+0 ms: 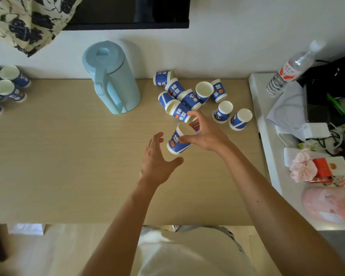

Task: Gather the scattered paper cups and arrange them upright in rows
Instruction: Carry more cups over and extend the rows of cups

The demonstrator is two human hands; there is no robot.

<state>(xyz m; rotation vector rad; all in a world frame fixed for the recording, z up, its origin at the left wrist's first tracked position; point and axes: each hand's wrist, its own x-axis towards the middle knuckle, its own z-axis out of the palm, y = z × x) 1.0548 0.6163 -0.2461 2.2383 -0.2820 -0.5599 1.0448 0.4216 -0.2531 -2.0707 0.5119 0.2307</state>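
Just right of the middle of the frame, the right hand (204, 132) holds one blue and white paper cup (174, 141) from above. Its thumb (184, 139) presses the near side of the cup's wall and its curled fingers (197, 121) reach over the far edge of the rim, so the open mouth sits between thumb and fingers. The cup tilts a little, mouth up and toward the upper right; whether its base touches the table (68, 156) cannot be told. The left hand (157, 161) is open just left of and below the cup and holds nothing. Its fingers are fairly straight and close together with the tips beside the cup's wall, and its thumb is spread out under the cup's base; contact with the cup is not clear. Just above the right hand, in the upper middle right, lies a loose heap of cups (185, 96) of the same kind, several on their sides and touching one another, a few standing mouth up at the heap's right edge. At the far left edge a group of upright cups (7, 86) stands close together. A pale blue jug (112, 78) stands between the two groups, near the wall. A clear water bottle (287, 74) stands on the white counter (271, 156) at the upper right.
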